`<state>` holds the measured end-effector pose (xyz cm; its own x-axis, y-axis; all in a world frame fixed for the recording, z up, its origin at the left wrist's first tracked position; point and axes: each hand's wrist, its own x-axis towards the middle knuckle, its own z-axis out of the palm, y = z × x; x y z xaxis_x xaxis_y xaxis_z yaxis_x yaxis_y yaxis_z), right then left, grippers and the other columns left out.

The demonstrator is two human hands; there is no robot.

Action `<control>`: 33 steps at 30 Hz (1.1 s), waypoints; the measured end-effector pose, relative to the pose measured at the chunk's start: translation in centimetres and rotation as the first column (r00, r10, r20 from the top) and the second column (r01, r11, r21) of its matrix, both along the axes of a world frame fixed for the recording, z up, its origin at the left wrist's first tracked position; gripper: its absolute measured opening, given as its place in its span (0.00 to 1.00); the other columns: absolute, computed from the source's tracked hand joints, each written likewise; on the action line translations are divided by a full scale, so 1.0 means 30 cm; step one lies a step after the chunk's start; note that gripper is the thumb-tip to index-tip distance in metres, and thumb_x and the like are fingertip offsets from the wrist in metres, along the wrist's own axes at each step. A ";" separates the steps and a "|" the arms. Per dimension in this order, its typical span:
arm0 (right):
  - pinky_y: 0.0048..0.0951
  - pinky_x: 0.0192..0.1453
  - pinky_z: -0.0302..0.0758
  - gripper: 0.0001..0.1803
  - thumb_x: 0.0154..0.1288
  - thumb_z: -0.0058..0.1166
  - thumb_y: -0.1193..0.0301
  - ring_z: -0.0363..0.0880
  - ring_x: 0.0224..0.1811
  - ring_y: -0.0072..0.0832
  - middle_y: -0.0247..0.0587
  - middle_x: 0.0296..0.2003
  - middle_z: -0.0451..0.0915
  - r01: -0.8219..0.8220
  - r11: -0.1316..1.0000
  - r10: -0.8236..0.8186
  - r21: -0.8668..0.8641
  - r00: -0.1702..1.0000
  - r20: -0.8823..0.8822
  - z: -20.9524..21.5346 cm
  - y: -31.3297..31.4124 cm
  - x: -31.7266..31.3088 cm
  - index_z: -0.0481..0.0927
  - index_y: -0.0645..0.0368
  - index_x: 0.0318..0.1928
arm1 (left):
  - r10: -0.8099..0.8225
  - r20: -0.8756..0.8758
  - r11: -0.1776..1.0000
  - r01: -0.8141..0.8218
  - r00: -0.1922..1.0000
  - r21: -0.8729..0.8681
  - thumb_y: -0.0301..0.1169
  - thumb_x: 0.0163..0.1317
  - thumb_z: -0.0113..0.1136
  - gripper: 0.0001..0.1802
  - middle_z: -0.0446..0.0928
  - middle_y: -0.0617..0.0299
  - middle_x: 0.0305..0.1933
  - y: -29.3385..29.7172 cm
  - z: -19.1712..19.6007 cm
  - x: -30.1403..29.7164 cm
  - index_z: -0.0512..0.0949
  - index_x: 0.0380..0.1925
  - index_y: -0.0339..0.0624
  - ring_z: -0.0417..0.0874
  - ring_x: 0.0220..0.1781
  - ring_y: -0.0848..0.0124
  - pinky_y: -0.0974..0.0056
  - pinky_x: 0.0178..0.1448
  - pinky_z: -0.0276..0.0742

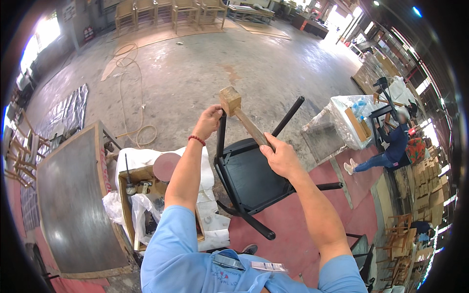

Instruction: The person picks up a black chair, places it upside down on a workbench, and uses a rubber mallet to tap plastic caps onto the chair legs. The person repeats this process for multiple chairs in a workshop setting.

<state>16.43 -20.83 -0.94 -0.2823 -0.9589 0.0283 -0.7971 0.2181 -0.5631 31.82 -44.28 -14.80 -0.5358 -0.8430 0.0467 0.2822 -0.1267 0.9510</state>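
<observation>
A black chair [256,168] stands upside down in front of me, its legs pointing up and outward. My right hand [282,157] is wrapped round the handle of a wooden mallet [251,127]. The mallet's block head is raised close beside the tip of the near left chair leg [222,136]. At that tip, my left hand [210,121] has its fingers pinched together. Whatever lies between those fingertips is too small to make out. A red bead bracelet circles the left wrist.
On my left, a white-covered stand bears a wooden box [128,210] of tools and a round reddish disc [166,166]. Beyond it leans a large dark panel [80,195]. A hose [142,110] coils on the floor. At right, a person [391,144] sits near a plastic-wrapped table [349,119].
</observation>
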 end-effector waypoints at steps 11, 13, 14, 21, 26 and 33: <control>0.36 0.51 0.78 0.29 0.71 0.54 0.58 0.84 0.45 0.43 0.57 0.47 0.83 -0.041 0.983 0.069 -0.179 0.987 0.148 0.151 -0.031 0.046 0.71 0.62 0.65 | -0.026 -0.161 0.996 0.039 0.987 0.079 0.31 0.75 0.49 0.17 0.71 0.67 0.32 -0.008 -0.037 0.006 0.71 0.59 0.38 0.63 0.17 0.80 0.71 0.21 0.58; 0.28 0.36 0.77 0.29 0.73 0.51 0.58 0.81 0.30 0.28 0.46 0.36 0.82 -0.020 0.905 0.177 -0.426 0.926 0.332 0.260 -0.016 0.069 0.69 0.63 0.67 | 0.019 -0.299 0.984 0.035 0.954 0.173 0.31 0.75 0.48 0.19 0.72 0.66 0.35 -0.003 -0.072 -0.004 0.69 0.63 0.39 0.63 0.17 0.80 0.71 0.19 0.58; 0.23 0.28 0.74 0.30 0.75 0.49 0.59 0.76 0.23 0.21 0.40 0.30 0.79 -0.002 0.828 0.292 -0.560 0.855 0.428 0.309 -0.008 0.076 0.66 0.64 0.69 | 0.062 -0.358 0.974 0.023 0.932 0.227 0.31 0.75 0.48 0.20 0.72 0.65 0.36 0.001 -0.095 -0.009 0.67 0.64 0.39 0.63 0.16 0.79 0.71 0.19 0.57; 0.28 0.30 0.74 0.25 0.74 0.48 0.59 0.75 0.22 0.22 0.39 0.25 0.77 -0.036 0.922 0.114 -0.386 0.977 0.182 0.104 -0.049 0.040 0.71 0.62 0.63 | 0.289 -0.352 0.888 -0.111 0.890 0.447 0.32 0.76 0.47 0.20 0.70 0.66 0.34 0.065 -0.220 -0.082 0.67 0.65 0.42 0.62 0.16 0.78 0.71 0.18 0.55; 0.26 0.18 0.67 0.19 0.74 0.46 0.63 0.69 0.14 0.20 0.33 0.18 0.71 0.171 0.944 -0.292 0.281 0.830 0.476 -0.147 0.339 -0.105 0.76 0.57 0.59 | 0.334 -0.280 0.907 -0.226 0.900 0.354 0.36 0.75 0.48 0.18 0.79 0.51 0.55 0.036 -0.249 -0.047 0.71 0.59 0.38 0.63 0.13 0.77 0.72 0.15 0.56; 0.21 0.17 0.67 0.22 0.75 0.46 0.61 0.69 0.16 0.17 0.31 0.21 0.73 0.478 0.860 -0.454 0.179 0.558 0.695 -0.184 0.699 -0.140 0.72 0.57 0.64 | 0.629 -0.186 0.514 -0.224 0.755 0.828 0.42 0.73 0.50 0.13 0.64 0.66 0.24 0.225 -0.341 -0.023 0.68 0.34 0.45 0.64 0.21 0.76 0.69 0.21 0.59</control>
<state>12.24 0.16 -6.45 -0.6348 -0.6898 -0.3481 0.0418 0.4192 -0.9069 31.14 -37.52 -25.04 -0.1865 -0.7978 -0.5733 0.8276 -0.4420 0.3460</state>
